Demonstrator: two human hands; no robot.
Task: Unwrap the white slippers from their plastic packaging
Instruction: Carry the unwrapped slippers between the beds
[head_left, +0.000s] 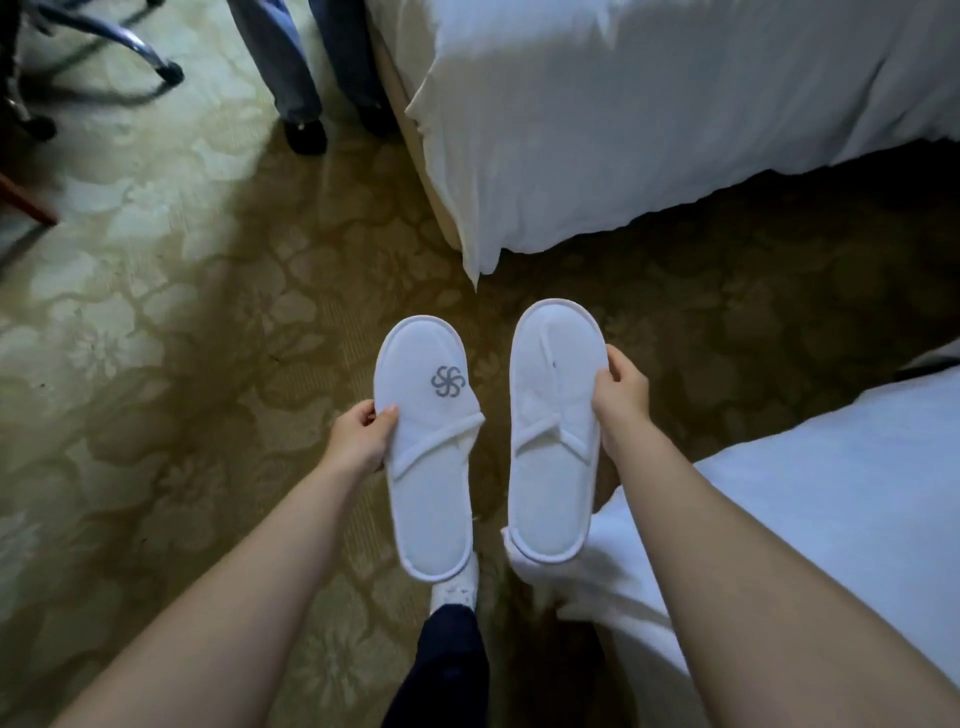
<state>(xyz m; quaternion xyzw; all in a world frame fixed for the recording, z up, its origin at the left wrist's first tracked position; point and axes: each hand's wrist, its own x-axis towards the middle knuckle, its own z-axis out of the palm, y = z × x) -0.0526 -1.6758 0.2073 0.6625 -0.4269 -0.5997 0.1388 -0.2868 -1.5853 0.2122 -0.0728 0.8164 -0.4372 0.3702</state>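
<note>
white slippers, grey pinwheel logo, seemingly floral carpet

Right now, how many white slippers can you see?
2. The slipper with the grey logo is held by the left hand; the other slipper is held by the right hand. No plastic wrapping shows on either.

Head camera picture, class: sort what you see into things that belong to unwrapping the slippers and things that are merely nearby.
Belongs to the job:
- logo slipper, held by the left hand
- plain slipper, held by the right hand
No plastic packaging shows.

Just nearby:
- far bed
- near bed
- patterned carpet
- another person's legs
- chair base
</note>
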